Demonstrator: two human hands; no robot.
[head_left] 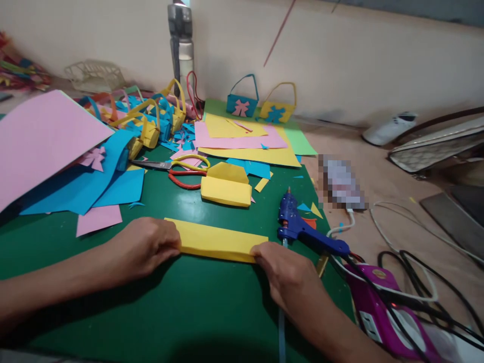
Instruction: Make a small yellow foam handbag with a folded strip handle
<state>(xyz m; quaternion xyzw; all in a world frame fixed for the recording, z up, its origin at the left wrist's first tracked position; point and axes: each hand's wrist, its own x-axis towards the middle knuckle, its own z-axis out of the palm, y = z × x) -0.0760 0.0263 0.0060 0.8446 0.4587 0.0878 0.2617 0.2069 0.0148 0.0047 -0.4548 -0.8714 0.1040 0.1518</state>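
Observation:
Between my two hands stretches a folded strip of yellow paper point(217, 241), held a little above the green table. My left hand point(149, 247) pinches its left end, fingers closed. The right end is pinched by my right hand point(285, 269), thumb and fingers together. Just beyond the strip lies a folded yellow paper piece point(227, 191) with a raised flap. Scissors point(181, 169) with one yellow and one red handle rest behind it. A blue glue gun point(302, 227) lies to the right of the strip, a clear glue stick trailing from it.
Coloured paper sheets point(49, 146) and several small paper bags point(147, 121) crowd the left and back. Two finished-looking paper bags point(242, 103) stand by the wall. A purple power strip point(381, 297) and cables lie at the right beside the table point(212, 312).

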